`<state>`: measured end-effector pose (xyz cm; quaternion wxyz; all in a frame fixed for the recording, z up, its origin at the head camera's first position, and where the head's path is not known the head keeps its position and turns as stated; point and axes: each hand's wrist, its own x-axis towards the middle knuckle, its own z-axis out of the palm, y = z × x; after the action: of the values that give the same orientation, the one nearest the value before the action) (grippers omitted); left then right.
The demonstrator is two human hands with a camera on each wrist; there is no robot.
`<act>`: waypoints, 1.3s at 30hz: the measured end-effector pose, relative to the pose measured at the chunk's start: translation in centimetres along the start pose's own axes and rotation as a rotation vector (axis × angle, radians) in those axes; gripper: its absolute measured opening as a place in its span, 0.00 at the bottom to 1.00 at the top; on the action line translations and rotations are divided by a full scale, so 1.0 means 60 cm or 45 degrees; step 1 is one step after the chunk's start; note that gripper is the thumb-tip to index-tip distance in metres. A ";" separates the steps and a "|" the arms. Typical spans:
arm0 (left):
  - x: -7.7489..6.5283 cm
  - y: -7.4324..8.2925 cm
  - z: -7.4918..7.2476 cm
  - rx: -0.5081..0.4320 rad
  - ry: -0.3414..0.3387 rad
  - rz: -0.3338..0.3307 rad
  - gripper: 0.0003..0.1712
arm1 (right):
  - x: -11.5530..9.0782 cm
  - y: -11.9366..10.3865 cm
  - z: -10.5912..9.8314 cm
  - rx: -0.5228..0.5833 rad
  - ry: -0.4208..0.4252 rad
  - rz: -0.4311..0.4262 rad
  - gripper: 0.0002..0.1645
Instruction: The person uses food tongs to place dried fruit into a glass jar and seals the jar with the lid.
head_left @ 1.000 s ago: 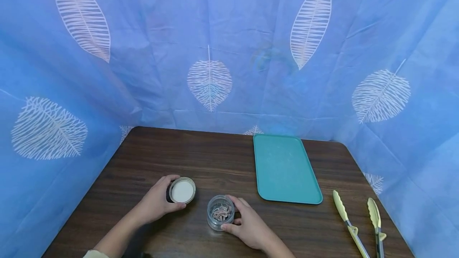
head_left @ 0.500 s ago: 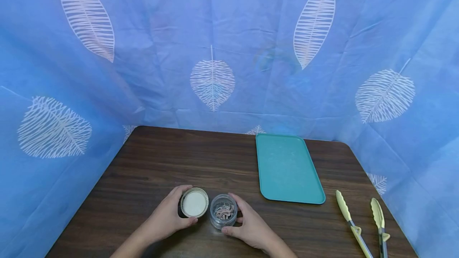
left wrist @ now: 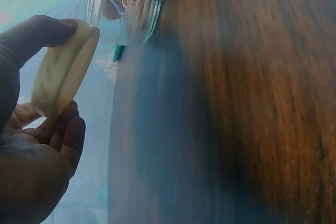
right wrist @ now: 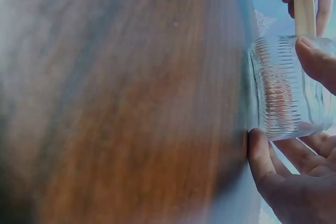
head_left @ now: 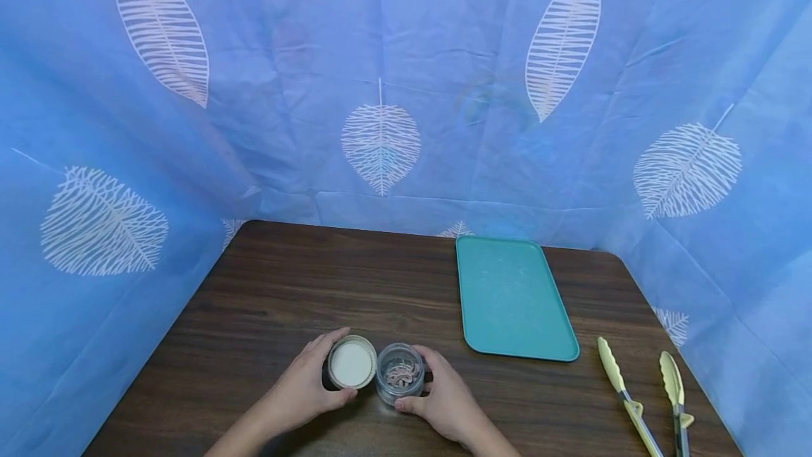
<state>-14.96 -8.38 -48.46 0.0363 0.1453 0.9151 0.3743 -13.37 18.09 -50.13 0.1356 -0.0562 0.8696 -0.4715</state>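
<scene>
A round lid [head_left: 352,364], cream with a white inner face turned up, is pinched at its rim between the thumb and fingers of my left hand [head_left: 307,386]. Right beside it stands a ribbed clear glass jar [head_left: 400,376], uncovered, with small pinkish-brown curled pieces at its bottom. My right hand [head_left: 444,397] grips the jar from the right, thumb in front and fingers behind. In the left wrist view the lid [left wrist: 65,72] is tilted on edge near the jar's mouth. The right wrist view shows the ribbed jar wall [right wrist: 278,87] between thumb and fingers.
A teal tray [head_left: 517,302] lies at the back right of the dark wooden table [head_left: 304,273]. Yellow-tipped tongs [head_left: 634,400] rest spread at the right edge. A blue curtain [head_left: 444,154] with white leaf prints hangs behind and at the sides.
My left hand has carried the lid rightward and nearer, from a gap away to right beside the jar. The right hand keeps its hold on the jar. The head view has shifted slightly.
</scene>
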 end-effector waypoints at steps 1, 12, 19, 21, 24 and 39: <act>0.000 0.000 -0.001 -0.011 0.003 0.007 0.56 | -0.001 -0.001 -0.001 0.013 0.004 -0.007 0.57; 0.007 0.012 -0.018 -0.494 -0.117 0.105 0.57 | -0.018 -0.002 -0.006 0.218 0.018 -0.136 0.56; 0.020 0.031 -0.024 -0.847 -0.323 0.071 0.45 | -0.025 -0.012 -0.003 0.435 0.060 -0.171 0.54; 0.024 0.035 -0.024 -0.923 -0.397 0.058 0.45 | -0.026 -0.016 -0.003 0.435 0.109 -0.167 0.55; 0.029 0.039 -0.023 -0.959 -0.446 0.039 0.45 | -0.027 -0.022 -0.002 0.445 0.191 -0.166 0.55; 0.053 0.061 -0.014 -0.600 -0.377 0.080 0.44 | -0.037 -0.037 -0.013 0.344 0.289 -0.248 0.52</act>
<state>-17.28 -5.52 -45.16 0.1907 0.2142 0.7827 0.5524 -11.53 17.99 -47.48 -0.0034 -0.0676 0.7987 -0.5979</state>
